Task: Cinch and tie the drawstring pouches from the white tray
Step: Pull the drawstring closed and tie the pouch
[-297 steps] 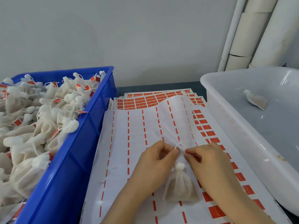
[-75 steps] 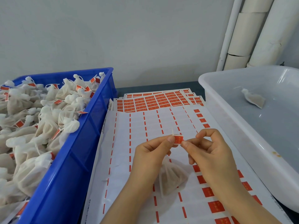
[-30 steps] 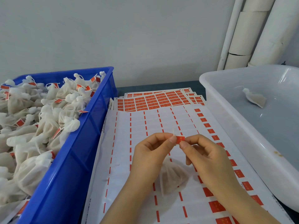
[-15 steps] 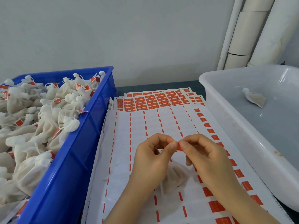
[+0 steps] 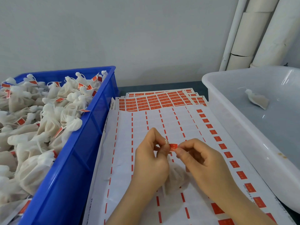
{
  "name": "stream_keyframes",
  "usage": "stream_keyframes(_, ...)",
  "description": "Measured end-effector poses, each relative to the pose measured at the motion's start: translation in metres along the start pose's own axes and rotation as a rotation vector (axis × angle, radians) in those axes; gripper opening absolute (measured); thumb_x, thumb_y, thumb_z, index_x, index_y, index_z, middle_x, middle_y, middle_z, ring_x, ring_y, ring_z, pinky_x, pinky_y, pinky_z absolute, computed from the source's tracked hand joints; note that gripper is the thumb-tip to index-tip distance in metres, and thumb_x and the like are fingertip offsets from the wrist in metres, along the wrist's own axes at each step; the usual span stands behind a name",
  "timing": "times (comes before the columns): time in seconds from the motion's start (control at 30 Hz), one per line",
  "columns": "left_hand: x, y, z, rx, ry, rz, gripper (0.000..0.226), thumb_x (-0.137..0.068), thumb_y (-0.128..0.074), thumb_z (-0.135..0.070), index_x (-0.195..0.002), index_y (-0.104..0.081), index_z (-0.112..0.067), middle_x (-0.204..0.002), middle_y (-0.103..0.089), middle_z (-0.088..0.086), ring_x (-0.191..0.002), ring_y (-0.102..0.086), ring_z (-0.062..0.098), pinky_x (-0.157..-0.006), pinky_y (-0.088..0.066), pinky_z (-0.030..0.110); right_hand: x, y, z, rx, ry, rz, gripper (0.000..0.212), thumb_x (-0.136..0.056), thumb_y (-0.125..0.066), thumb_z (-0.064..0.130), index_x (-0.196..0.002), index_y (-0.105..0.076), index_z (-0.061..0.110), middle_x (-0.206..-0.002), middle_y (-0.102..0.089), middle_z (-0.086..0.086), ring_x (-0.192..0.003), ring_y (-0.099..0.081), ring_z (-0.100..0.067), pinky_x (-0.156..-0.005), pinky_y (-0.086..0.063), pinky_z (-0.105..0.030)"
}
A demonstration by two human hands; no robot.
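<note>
left hand (image 5: pixel 151 159): pinches small red paper tag (image 5: pixel 173 146), left end
right hand (image 5: pixel 199 161): pinches its right end
pouch: i see white mesh drawstring pouch (image 5: pixel 176 179) under both hands, nearer left

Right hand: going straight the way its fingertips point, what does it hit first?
Likely the left hand. The right hand points left, pinching the red label, and the left hand's fingertips hold that label's other end, so nothing else lies between. Depth looks matched, not certain.

One left hand (image 5: pixel 151 161), one right hand (image 5: pixel 203 163), one red label (image 5: pixel 173 146), one blue crate (image 5: pixel 73 159), one white tray (image 5: pixel 235 117) with one pouch (image 5: pixel 258 99).
</note>
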State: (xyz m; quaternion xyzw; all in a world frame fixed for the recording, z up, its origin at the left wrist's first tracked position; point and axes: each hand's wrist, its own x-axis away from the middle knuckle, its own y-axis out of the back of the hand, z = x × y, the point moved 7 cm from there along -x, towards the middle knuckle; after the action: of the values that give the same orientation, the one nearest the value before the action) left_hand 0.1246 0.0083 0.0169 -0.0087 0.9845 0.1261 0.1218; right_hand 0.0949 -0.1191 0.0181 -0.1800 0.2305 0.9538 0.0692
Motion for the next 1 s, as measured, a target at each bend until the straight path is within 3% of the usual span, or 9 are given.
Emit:
stream_keyframes(0.1, 0.000, 0.001, 0.002, 0.034, 0.042, -0.016, 0.031, -0.088, -0.056, 0.004, -0.072, -0.050, -0.022, -0.073, -0.062, -0.003, -0.079, -0.062, 0.016, -0.063, -0.050, 0.014, 0.003, -0.010, -0.002, 0.087, -0.015, 0.087, 0.030, -0.061, -0.040, 0.068, -0.080, -0.048, 0.046, -0.086, -0.051, 0.043, -0.083, -0.052, 0.011, -0.064, -0.042, 0.000)
stream_keyframes(0.17, -0.002, 0.002, 0.005, 0.099, 0.082, -0.027, 0.026, -0.089, -0.057, -0.001, -0.074, -0.053, -0.022, -0.072, -0.063, -0.005, -0.077, -0.064, 0.010, -0.059, -0.050, 0.013, 0.006, -0.020, -0.006, 0.167, -0.033, 0.183, 0.018, -0.070, -0.045, 0.065, -0.083, -0.042, 0.053, -0.085, -0.045, 0.045, -0.082, -0.048, 0.017, -0.061, -0.040, 0.001)
stream_keyframes(0.23, -0.004, 0.004, 0.008, 0.181, 0.125, -0.055, 0.016, -0.090, -0.059, -0.009, -0.078, -0.057, -0.020, -0.072, -0.066, -0.009, -0.075, -0.065, 0.004, -0.058, -0.048, 0.008, 0.007, -0.027, -0.009, 0.249, -0.057, 0.258, 0.017, -0.080, -0.054, 0.056, -0.085, -0.038, 0.057, -0.083, -0.043, 0.039, -0.076, -0.049, 0.013, -0.057, -0.041, -0.004)
stream_keyframes(0.33, -0.006, 0.009, 0.013, 0.281, 0.182, -0.109, 0.008, -0.091, -0.057, -0.020, -0.085, -0.063, -0.017, -0.070, -0.067, -0.011, -0.070, -0.065, 0.001, -0.057, -0.046, 0.004, 0.008, -0.028, -0.014, 0.298, -0.094, 0.292, 0.023, -0.082, -0.054, 0.055, -0.095, -0.035, 0.056, -0.087, -0.039, 0.037, -0.077, -0.048, 0.008, -0.066, -0.038, -0.004)
stream_keyframes(0.6, -0.010, 0.029, 0.034, 0.496, 0.474, -0.339, 0.011, -0.094, -0.054, -0.025, -0.087, -0.061, -0.030, -0.070, -0.070, -0.011, -0.075, -0.064, 0.014, -0.062, -0.049, 0.022, 0.003, -0.012, -0.015, 0.192, -0.120, 0.171, 0.010, -0.081, -0.059, 0.045, -0.081, -0.049, 0.044, -0.075, -0.053, 0.024, -0.070, -0.053, 0.011, -0.059, -0.040, -0.002)
stream_keyframes(0.7, -0.010, 0.031, 0.035, 0.512, 0.516, -0.356, 0.012, -0.095, -0.051, -0.030, -0.084, -0.055, -0.033, -0.084, -0.065, -0.011, -0.081, -0.061, 0.014, -0.060, -0.046, 0.022, 0.000, -0.002, -0.016, 0.125, -0.136, 0.076, 0.011, -0.074, -0.054, 0.054, -0.080, -0.050, 0.044, -0.076, -0.057, 0.022, -0.073, -0.056, 0.008, -0.060, -0.043, -0.004)
stream_keyframes(0.83, -0.013, 0.023, 0.014, 0.178, 0.251, -0.130, 0.014, -0.091, -0.050, -0.041, -0.088, -0.064, -0.039, -0.082, -0.065, -0.020, -0.080, -0.060, 0.002, -0.055, -0.045, 0.010, -0.004, 0.007, -0.017, 0.092, -0.118, -0.013, 0.036, -0.059, -0.040, 0.070, -0.082, -0.052, 0.044, -0.079, -0.059, 0.019, -0.073, -0.058, 0.002, -0.061, -0.046, -0.006)
stream_keyframes(0.9, -0.009, 0.004, 0.003, 0.095, 0.121, 0.098, 0.016, -0.082, -0.054, -0.049, -0.091, -0.066, -0.043, -0.089, -0.065, -0.026, -0.085, -0.058, -0.004, -0.058, -0.046, 0.005, -0.006, 0.009, -0.016, 0.087, -0.100, -0.044, 0.032, -0.061, -0.040, 0.069, -0.081, -0.051, 0.046, -0.077, -0.058, 0.020, -0.074, -0.056, 0.006, -0.061, -0.043, -0.002)
stream_keyframes(1.0, -0.001, -0.014, -0.001, -0.049, 0.039, 0.295, 0.029, -0.063, -0.060, -0.057, -0.091, -0.062, -0.049, -0.094, -0.064, -0.022, -0.079, -0.057, 0.006, -0.063, -0.046, 0.011, -0.008, 0.013, -0.015, 0.031, -0.089, -0.103, 0.023, -0.062, -0.046, 0.065, -0.079, -0.050, 0.049, -0.076, -0.056, 0.024, -0.078, -0.053, 0.013, -0.061, -0.040, 0.002)
